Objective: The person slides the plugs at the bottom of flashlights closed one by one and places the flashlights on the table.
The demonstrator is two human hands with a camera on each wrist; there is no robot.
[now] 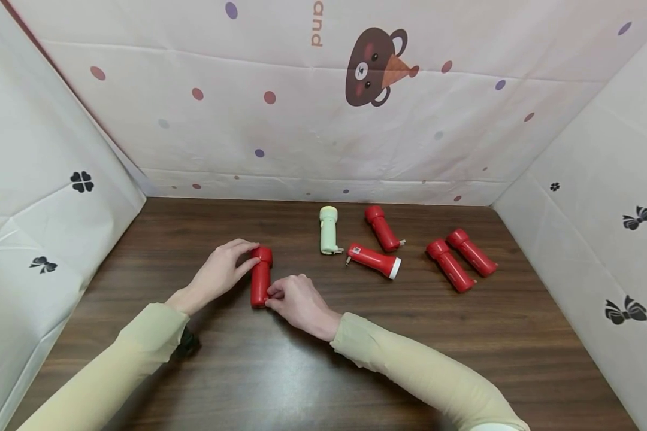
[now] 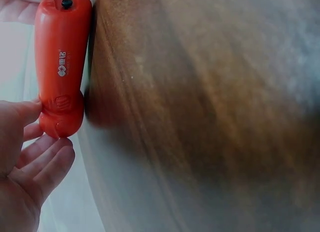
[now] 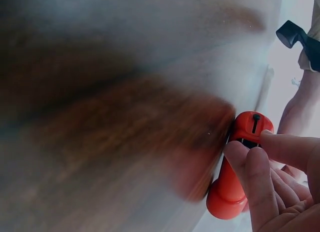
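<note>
A red flashlight (image 1: 260, 281) lies lengthwise on the left part of the table, its wider head away from me. My left hand (image 1: 220, 270) holds it by the head, thumb on the neck and fingertips around the far end. At the near end, the thumb and forefinger of my right hand (image 1: 304, 302) pinch the tail. In the right wrist view a dark slot with a small black piece shows on the flashlight's tail (image 3: 247, 123), right beside these fingertips. White lettering runs along the flashlight's body (image 2: 62, 47) in the left wrist view.
Right of my hands lie a pale green flashlight (image 1: 328, 230), a red flashlight (image 1: 383, 228) and a red one with a white rim (image 1: 374, 259), all with metal prongs out. Two more red flashlights (image 1: 450, 265) lie side by side farther right. Patterned sheets (image 1: 302, 120) border the wooden table (image 1: 410, 335).
</note>
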